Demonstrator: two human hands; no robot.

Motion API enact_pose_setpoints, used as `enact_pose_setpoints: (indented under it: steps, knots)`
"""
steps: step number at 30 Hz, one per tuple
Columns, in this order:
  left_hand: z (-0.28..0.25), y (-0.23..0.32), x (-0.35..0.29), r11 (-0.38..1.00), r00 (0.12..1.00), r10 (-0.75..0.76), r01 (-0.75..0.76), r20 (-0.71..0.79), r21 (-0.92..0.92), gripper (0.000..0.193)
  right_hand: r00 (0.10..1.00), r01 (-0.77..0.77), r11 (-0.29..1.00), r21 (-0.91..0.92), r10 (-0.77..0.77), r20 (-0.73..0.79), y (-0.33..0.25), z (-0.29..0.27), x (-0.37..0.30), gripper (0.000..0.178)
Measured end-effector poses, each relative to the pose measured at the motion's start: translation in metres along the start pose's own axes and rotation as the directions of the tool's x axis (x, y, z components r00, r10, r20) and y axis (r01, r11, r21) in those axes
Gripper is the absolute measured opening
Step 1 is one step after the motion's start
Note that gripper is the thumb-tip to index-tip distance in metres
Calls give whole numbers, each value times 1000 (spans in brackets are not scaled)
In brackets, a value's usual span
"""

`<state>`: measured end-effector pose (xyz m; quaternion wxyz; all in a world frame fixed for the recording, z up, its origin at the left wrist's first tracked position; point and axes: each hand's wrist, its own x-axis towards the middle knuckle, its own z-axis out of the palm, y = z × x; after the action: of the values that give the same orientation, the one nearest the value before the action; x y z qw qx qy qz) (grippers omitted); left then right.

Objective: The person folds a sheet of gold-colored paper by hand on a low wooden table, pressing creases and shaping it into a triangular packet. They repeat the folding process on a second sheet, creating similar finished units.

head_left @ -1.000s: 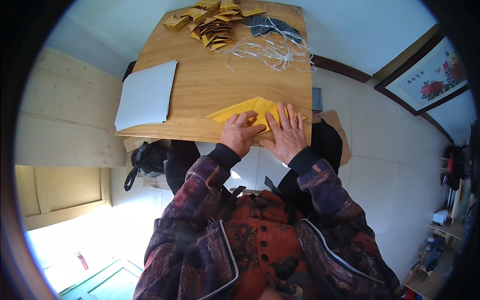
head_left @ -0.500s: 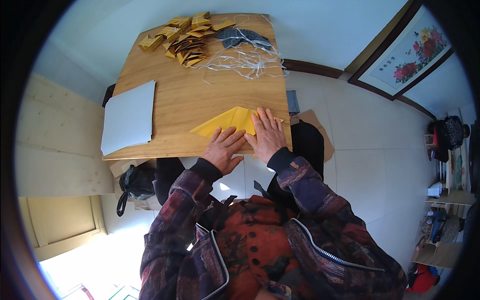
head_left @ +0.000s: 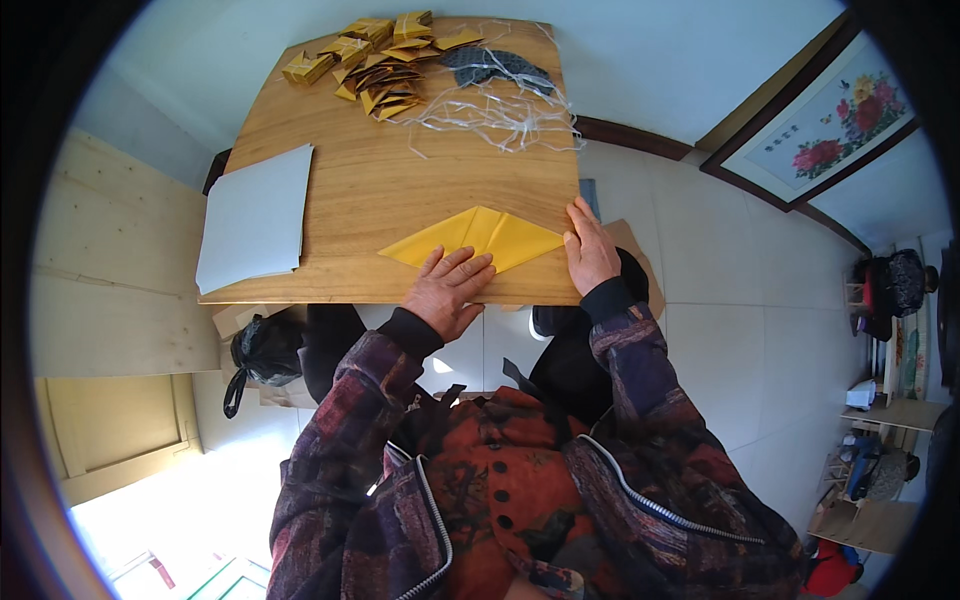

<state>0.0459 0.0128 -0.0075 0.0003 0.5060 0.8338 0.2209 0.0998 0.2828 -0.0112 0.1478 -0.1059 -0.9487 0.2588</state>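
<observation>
Right hand (head_left: 594, 248) slid off pointed yellow folded paper (head_left: 510, 238) to edge of wooden counter (head_left: 420, 190), frame centre-right; hands apart, left hand (head_left: 447, 292), flat, seemingly steadying paper alone.

A framed peony picture (head_left: 825, 122) hangs at two o'clock, wooden shelves (head_left: 905, 413) stand between three and four, a knotted black plastic bag (head_left: 270, 350) near nine.

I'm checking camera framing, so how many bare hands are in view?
2: the left hand lies on the folded yellow paper sheet; the right hand is at the right edge of the brown wooden table. No others show.
</observation>
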Motion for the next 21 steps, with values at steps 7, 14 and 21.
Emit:
enact_pose_setpoints:
  steps: [7,14,21]
  knots:
    - [-2,0,0,1000,1000,-11,11,-9,-27,61,990,20,982,186,6,-140,11,6,7,30]
    - [-2,2,1,999,1000,-24,23,-12,-48,61,973,-1,966,258,61,-224,-5,-12,-17,21]
    - [-8,2,3,986,997,-62,55,-43,-160,56,943,326,945,35,-322,-82,-57,-2,-43,31]
